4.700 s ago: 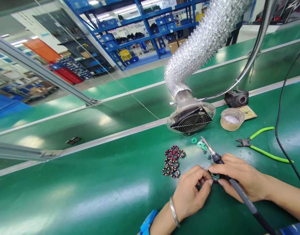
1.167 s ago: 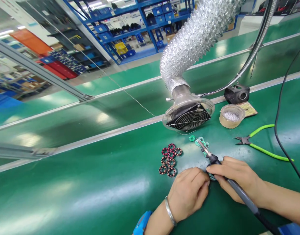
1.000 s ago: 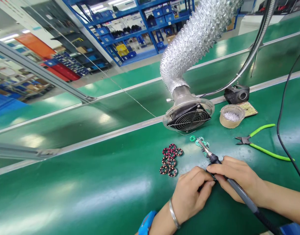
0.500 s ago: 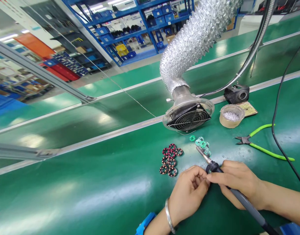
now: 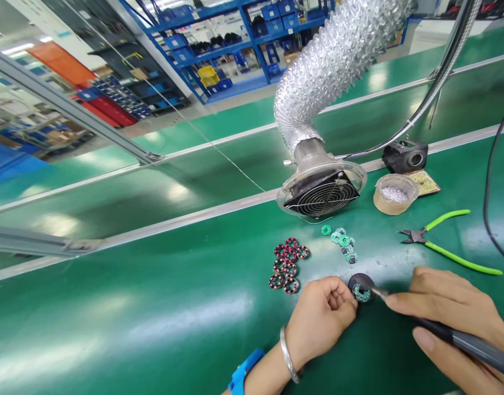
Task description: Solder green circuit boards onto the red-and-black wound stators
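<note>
My right hand (image 5: pixel 461 312) is closed around a soldering iron (image 5: pixel 474 343), whose metal shaft points left at a small ring-shaped green circuit board (image 5: pixel 361 294). That board lies on a black round piece (image 5: pixel 361 278). My left hand (image 5: pixel 326 307) is closed, thumb and forefinger pinched at the left edge of the black piece; the fingertips partly hide the grip. Beyond the hands lie several small green circuit boards (image 5: pixel 344 241). To their left sits a cluster of black rings with copper-coloured and pink windings (image 5: pixel 290 269).
A fume-extractor fan (image 5: pixel 323 195) hangs on a silver duct (image 5: pixel 313 71) over the green bench. To the right lie green-handled cutters (image 5: pixel 453 241), a round tub with silvery bits (image 5: pixel 395 195), a sponge tray (image 5: pixel 426 182), an iron holder (image 5: pixel 406 156) and a black cable (image 5: pixel 488 197).
My right hand has moved right with the soldering iron and drawn its tip back, so the black round piece with its ring board now shows. My left hand stays nearly in place.
</note>
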Demonstrator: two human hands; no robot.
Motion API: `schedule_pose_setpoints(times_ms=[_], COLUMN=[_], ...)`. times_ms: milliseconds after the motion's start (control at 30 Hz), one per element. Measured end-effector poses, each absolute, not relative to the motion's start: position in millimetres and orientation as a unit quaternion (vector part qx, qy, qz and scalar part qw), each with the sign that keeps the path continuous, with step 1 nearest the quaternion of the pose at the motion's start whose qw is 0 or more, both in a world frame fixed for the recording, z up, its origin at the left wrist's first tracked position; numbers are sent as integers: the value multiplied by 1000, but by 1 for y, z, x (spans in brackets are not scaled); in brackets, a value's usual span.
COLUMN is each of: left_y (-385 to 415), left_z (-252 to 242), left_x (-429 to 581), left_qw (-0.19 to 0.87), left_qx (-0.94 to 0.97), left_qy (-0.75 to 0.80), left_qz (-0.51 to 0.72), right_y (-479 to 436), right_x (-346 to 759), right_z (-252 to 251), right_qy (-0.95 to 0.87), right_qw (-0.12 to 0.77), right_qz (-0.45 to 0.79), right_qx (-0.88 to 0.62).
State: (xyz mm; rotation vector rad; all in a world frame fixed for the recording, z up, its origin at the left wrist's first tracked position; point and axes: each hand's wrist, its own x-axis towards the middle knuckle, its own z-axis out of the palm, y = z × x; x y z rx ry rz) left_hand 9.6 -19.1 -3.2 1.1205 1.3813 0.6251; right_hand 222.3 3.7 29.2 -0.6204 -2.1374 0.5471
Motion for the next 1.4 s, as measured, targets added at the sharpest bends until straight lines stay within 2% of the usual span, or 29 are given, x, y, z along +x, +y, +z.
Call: schedule_pose_setpoints(times_ms=[133, 267, 967, 1167, 1267, 1400], left_y=[-18, -18, -19, -19, -21, -23], left_z=[-5, -5, -4, -3, 0, 3], left_x=[10, 10, 10, 9, 10, 14], left_qw=[579, 577, 555, 543, 512, 414], left_qx=[485, 487, 508, 524, 551, 617], left_qy=[597, 596, 598, 597, 602, 617], left_qz=[271, 275, 275, 272, 269, 260], right_y=[-2, -2, 1, 2, 5, 11], right_x=[224, 221, 224, 227, 225, 217], right_z=[38, 39, 39, 43, 40, 23], right_qy=[-865, -866, -854, -859, -854, -825], right_qw=[359, 349, 371, 374, 397, 450], right_qz=[241, 247, 262, 227, 213, 221], right_qx=[-254, -259, -252, -264, -261, -260])
